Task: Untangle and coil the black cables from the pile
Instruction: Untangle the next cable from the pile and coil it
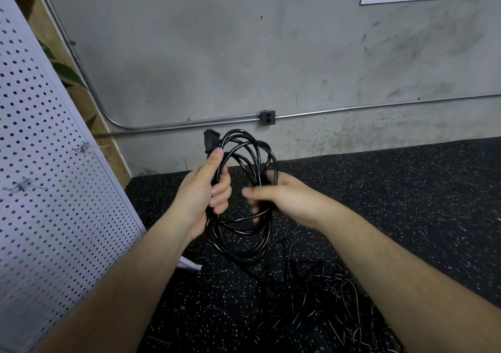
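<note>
Perforated panel (pixel 40 163) stands on the far left, not part of this. Left hand (pixel 200 192) has its fingers curled tight round one side of the coil (pixel 244 244), thumb up by the plug (pixel 210 141) poking out the top. The coil's held up in the air between both hands, over the speckled floor (pixel 406 190). Right hand (pixel 282 195) is a bit blurry, but the fingers look wrapped round the loops on the other side. I'd call it mid-coiling, one cable nearly done. Next move probably means feeding in any loose tail from the pile (pixel 325 293) at lower right without dragging knots along. No bin or box in view.
</note>
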{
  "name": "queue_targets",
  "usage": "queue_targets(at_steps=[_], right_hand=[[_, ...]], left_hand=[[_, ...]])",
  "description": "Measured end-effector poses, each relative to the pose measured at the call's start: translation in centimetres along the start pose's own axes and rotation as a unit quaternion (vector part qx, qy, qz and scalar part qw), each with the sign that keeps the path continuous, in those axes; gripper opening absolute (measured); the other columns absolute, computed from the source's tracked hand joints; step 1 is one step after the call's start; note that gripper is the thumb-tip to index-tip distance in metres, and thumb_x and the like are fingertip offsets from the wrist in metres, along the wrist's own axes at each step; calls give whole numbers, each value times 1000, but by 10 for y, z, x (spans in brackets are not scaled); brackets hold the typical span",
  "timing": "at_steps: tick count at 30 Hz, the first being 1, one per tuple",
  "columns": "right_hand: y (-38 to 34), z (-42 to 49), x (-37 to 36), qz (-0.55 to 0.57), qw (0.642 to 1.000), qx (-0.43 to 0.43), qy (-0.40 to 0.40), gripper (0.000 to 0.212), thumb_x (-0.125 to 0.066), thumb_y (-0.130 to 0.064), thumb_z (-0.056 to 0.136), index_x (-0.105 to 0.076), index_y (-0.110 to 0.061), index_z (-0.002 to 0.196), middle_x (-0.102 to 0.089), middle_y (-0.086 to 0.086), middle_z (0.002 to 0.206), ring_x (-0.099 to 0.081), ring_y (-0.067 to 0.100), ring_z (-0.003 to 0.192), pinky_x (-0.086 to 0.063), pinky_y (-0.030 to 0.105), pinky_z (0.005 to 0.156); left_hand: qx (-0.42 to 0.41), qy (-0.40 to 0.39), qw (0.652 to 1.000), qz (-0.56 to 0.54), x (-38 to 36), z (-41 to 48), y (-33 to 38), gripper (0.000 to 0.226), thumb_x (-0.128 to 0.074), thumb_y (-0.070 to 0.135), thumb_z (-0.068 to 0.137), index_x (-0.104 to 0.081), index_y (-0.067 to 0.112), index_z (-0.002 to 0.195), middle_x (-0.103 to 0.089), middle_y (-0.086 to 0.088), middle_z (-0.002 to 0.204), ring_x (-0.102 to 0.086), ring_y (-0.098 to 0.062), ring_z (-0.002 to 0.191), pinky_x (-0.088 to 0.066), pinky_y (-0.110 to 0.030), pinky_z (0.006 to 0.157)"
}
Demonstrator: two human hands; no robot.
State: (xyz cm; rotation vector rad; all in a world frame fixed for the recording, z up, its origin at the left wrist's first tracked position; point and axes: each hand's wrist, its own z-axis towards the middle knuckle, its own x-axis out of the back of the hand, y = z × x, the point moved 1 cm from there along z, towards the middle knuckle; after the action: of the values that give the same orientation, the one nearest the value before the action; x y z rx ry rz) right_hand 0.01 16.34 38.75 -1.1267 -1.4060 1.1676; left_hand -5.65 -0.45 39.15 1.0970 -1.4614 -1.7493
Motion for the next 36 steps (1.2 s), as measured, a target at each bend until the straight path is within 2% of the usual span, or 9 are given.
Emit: queue_targets(at_steps=[4, 7, 12, 16, 19, 22, 25, 28, 36], right_hand=[[-12, 0, 11, 228, 973, 4, 27, 51, -82, -35, 76, -66, -7, 116, -67, 13, 108, -67, 23, 87, -57, 46, 90], [-18, 0, 21, 241, 970, -2, 33, 83, -89, -34, 67, -52, -15, 139, -62, 16, 120, -69, 28, 89, -59, 47, 83], [-32, -13, 31, 24, 999, -20, 30, 79, -92, -14, 65, -52, -31, 131, -72, 11, 116, -73, 26, 87, -57, 55, 86], [-38, -14, 21, -218, 971, 43, 89, 74, -89, -10, 69, -48, -31, 128, -66, -8, 103, -69, 10, 87, -56, 28, 76], [-26, -6, 9, -355, 914, 117, 159, 23, -75, -8, 78, -63, -21, 92, -63, -9, 74, -59, 9, 69, -42, 26, 65], [-20, -5, 18, -184, 958, 55, 215, 23, -70, -3, 84, -58, -17, 70, -58, -5, 55, -59, 12, 53, -41, 24, 52], [-24, -5, 27, 71, 971, -18, 226, 21, -68, 3, 89, -58, -12, 78, -56, 2, 57, -58, 15, 46, -49, 26, 50], [-23, -1, 36, 132, 963, -31, 235, 20, -68, 2, 88, -55, -11, 80, -50, 2, 54, -47, 14, 42, -50, 29, 50], [-26, -9, 50, 136, 938, -29, 319, 25, -64, 14, 83, -64, -5, 99, -58, 5, 52, -52, 18, 38, -52, 29, 45]], left_hand=[[4, -77, 997, -15, 1, -1, 4, 32, -53, 42, 101, -52, 13, 86, -26, 2, 54, -22, -9, 37, -27, -23, 37], [34, -181, 981, -54, 1, -7, 4, 23, -50, 30, 105, -53, 9, 95, -32, 1, 60, -28, -8, 40, -31, -23, 41], [87, -301, 947, -71, 8, -6, 8, 14, -49, 14, 100, -60, 7, 94, -39, -1, 69, -35, -9, 48, -28, -29, 49], [121, -300, 946, -26, 3, -7, 3, 13, -62, 12, 92, -55, 5, 100, -36, -1, 63, -28, -7, 40, -20, -25, 40], [121, -272, 955, -3, -6, -10, -2, 9, -59, 12, 91, -55, 5, 96, -35, 0, 60, -28, -6, 38, -19, -23, 38], [101, -276, 956, 3, -5, -8, -1, 21, -68, 18, 86, -58, 5, 99, -41, -2, 63, -38, -10, 45, -35, -23, 44], [105, -318, 942, -28, -5, -10, -4, 26, -77, 18, 84, -56, 5, 92, -53, -1, 63, -63, -20, 63, -55, -35, 83], [138, -358, 911, -151, -13, -13, -11, 22, -73, 17, 91, -55, 5, 96, -58, 0, 63, -73, -34, 98, -45, -47, 110], [147, -325, 933, -51, -27, -16, -5, 15, -70, 10, 87, -56, 8, 93, -39, 7, 50, -43, -7, 40, -53, -29, 64]])
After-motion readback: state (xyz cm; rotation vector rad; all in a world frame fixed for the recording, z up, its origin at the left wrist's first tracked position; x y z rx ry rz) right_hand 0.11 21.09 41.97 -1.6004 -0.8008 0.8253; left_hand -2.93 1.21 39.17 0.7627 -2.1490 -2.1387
